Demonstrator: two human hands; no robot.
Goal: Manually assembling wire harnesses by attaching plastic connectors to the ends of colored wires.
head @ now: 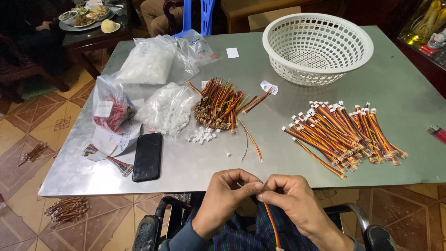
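Labelled clear bags (153, 60) beyond hands (260, 195) pinching wire (274, 227)

Matt metal table (395, 93), white plastic basket (318, 46)

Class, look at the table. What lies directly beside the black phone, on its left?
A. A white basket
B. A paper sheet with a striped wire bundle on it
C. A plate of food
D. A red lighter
B: the paper with the striped bundle lies just left of the phone, while the basket stands at the far right end of the table.
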